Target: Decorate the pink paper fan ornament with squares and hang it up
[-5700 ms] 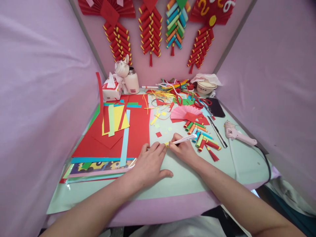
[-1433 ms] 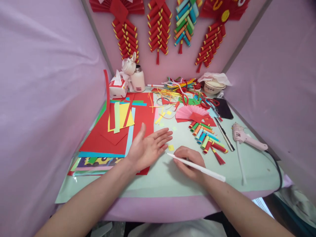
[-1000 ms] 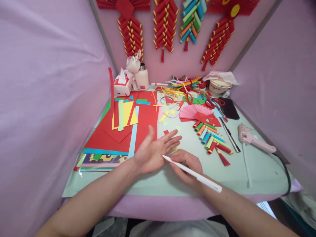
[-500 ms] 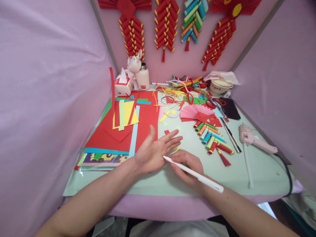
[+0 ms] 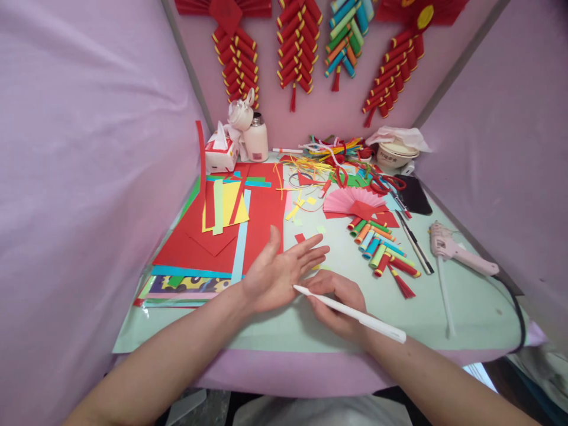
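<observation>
My left hand [image 5: 279,275] lies palm up over the near part of the table, fingers spread, with nothing in it. Pinched in my right hand [image 5: 339,299] is a white pen [image 5: 355,315]. The pen's tip points at the left palm near the little-finger side; whether it touches the skin I cannot tell. To the left, beneath and beyond the left wrist, lie red paper sheets [image 5: 266,225] with a yellow sheet [image 5: 235,204] and coloured strips on top. Beyond my right hand rests a paper firecracker string [image 5: 377,247] of coloured rolls, topped by a pink folded fan [image 5: 352,202].
A glue gun [image 5: 461,251] with a cable lies at the right. Behind are red-handled scissors [image 5: 386,184], a black phone [image 5: 413,195], a covered bowl [image 5: 394,154], a tissue box [image 5: 222,155] and an uncapped bottle [image 5: 256,139]. Several firecracker decorations [image 5: 298,47] hang on the back wall.
The pen has tilted slightly, its tip a little lower on the palm and its back end shifted slightly right. Both hands stay nearly where they were.
</observation>
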{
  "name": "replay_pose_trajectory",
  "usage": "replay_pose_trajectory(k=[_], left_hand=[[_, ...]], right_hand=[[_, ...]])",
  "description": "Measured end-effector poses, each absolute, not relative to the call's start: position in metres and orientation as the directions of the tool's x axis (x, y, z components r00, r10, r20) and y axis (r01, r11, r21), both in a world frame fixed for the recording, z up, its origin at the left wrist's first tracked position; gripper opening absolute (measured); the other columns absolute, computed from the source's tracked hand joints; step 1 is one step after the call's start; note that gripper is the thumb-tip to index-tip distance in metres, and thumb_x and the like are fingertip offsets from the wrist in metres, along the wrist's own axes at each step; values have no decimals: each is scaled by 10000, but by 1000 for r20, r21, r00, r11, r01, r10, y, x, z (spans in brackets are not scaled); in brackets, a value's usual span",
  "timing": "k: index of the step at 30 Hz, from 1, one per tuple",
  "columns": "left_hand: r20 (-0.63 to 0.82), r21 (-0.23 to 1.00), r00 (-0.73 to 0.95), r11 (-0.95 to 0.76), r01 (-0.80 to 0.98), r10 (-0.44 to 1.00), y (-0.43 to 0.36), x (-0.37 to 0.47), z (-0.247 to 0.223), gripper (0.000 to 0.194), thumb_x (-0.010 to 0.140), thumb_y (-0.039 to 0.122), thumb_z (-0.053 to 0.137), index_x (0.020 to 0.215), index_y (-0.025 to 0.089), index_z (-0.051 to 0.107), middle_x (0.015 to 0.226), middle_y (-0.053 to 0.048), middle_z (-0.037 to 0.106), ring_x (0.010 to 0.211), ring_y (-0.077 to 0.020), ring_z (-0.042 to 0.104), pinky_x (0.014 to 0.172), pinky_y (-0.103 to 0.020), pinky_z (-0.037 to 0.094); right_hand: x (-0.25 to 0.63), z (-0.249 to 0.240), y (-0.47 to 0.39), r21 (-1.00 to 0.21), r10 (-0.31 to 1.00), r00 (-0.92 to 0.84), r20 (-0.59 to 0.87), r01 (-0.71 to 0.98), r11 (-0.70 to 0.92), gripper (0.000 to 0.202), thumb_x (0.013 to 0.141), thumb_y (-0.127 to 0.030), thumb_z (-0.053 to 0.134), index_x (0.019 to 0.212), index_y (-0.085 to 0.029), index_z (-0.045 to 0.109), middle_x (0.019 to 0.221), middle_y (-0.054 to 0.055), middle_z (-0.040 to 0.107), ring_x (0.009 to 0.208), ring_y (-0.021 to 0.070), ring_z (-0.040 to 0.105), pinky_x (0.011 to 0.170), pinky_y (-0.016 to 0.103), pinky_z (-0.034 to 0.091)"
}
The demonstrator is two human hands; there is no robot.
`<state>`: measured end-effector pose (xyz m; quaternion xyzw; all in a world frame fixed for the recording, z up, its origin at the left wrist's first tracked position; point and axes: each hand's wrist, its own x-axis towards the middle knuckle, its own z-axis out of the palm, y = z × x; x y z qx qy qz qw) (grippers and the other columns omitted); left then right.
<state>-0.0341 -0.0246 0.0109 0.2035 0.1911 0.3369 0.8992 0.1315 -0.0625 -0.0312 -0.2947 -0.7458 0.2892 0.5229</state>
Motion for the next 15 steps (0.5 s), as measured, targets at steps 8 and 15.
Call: replay_pose_trajectory(k=[8, 15], left_hand=[[-200, 493, 708, 694, -524, 677, -25, -35, 9, 871, 823, 777, 251, 1398, 150, 441, 1459, -139, 425, 1420, -271, 226, 1147, -405, 140], [-196, 499, 708, 690, -524, 679, -25, -34, 9, 863, 828, 772, 245, 1397, 154, 443, 1453, -141, 431, 1419, -268, 231, 1150, -405, 135]], right_hand=[[132, -32, -63, -763, 766, -262, 587, 139, 632, 154, 816, -103, 575, 913, -220, 598, 789, 35, 662, 711, 150, 623, 641, 293, 516], [132, -31, -63, -766, 771, -260, 581, 144, 626, 134, 824, -118, 574, 907, -220, 595, 784, 30, 660, 711, 150, 628, 655, 295, 518]])
